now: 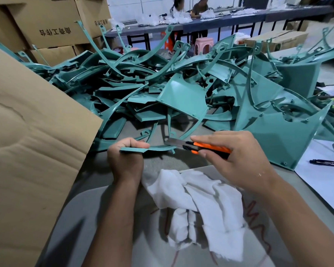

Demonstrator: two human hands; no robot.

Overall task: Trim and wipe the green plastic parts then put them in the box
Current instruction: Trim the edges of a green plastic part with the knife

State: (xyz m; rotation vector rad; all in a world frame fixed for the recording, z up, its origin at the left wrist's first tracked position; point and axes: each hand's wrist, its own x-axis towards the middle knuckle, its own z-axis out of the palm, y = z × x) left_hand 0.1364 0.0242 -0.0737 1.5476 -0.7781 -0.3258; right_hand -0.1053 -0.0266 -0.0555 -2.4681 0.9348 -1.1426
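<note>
Your left hand is curled tight round one end of a thin curved green strip, held just above the table. Your right hand grips an orange utility knife, its blade meeting the strip. White cloth lies below. Green parts pile sits behind. Box flap at left; printing on the stacked cartons is not legible.

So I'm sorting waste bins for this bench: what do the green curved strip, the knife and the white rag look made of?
The thin curved green strip looks like moulded plastic with a smooth, slightly glossy sheen. The orange-and-black utility knife seems to have a plastic body and a bare grey metal blade, which shines dully. The crumpled white rag looks like soft woven cotton, matte, with frayed edges.
</note>
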